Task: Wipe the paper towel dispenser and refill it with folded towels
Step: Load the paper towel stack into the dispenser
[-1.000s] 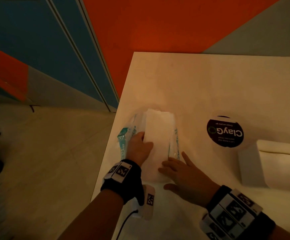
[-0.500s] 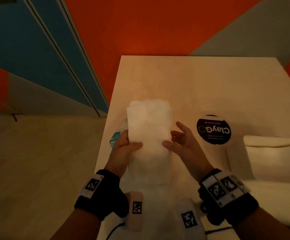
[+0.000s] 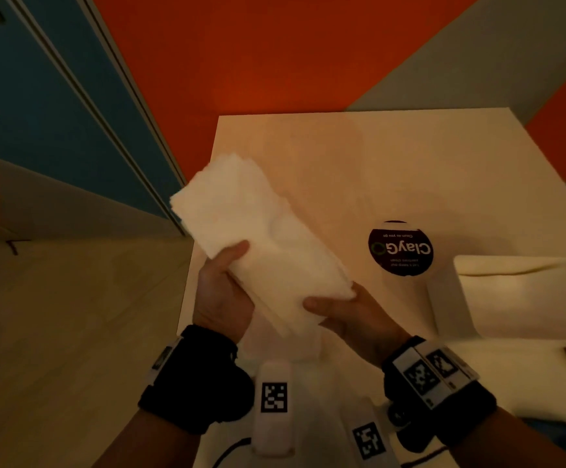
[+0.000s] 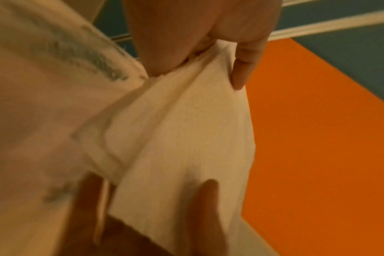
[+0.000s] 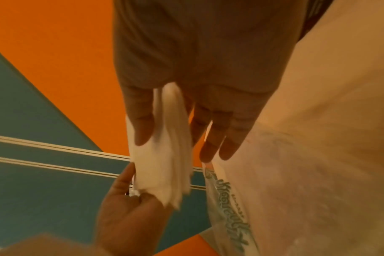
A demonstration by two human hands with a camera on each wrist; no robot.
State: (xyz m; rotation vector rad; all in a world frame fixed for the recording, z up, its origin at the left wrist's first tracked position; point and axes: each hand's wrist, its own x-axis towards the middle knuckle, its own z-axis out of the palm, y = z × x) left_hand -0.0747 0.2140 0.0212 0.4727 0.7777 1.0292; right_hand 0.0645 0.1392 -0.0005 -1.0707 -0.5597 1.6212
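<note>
A thick stack of folded white paper towels [image 3: 258,244] is held above the white table [image 3: 410,157], tilted with its far end to the left. My left hand [image 3: 227,278] grips the stack's left side, thumb on top. My right hand [image 3: 339,309] holds its near right end, thumb on top and fingers beneath. In the left wrist view the towels [image 4: 182,138] run between both hands. The right wrist view shows the towels [image 5: 162,164] pinched under my right thumb. The white dispenser box [image 3: 518,295] lies on the table at the right, apart from both hands.
A round dark "ClayGo" sticker [image 3: 399,248] sits on the table between the stack and the dispenser. A clear plastic wrapper with teal print [image 5: 230,199] lies beside my hands. An orange and blue wall [image 3: 275,62] stands behind; the table's left edge drops to the floor [image 3: 72,332].
The towel stack was lying in its wrapper on the table. Both hands have lifted it clear and turned it so that its far end swings left.
</note>
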